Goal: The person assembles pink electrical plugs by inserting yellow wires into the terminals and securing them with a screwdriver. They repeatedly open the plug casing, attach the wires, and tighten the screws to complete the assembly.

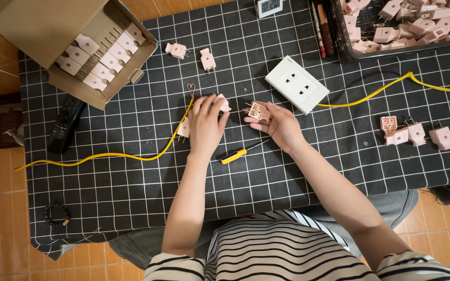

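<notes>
Our left hand [205, 125] pinches a plug cover [222, 102], right hand [278, 125] grips the open plug half [259, 111] (light, rigid; we'd hold its edges, not the prongs)

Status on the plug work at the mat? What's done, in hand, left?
Done, by the look of it: closed pink plugs lying at the mat's right edge. In hand: the right hand holds an opened plug half, metal contacts showing; the left hand grips the other pink piece beside the yellow wire. The screwdriver lies untouched. Left: many plugs in the basket.
</notes>
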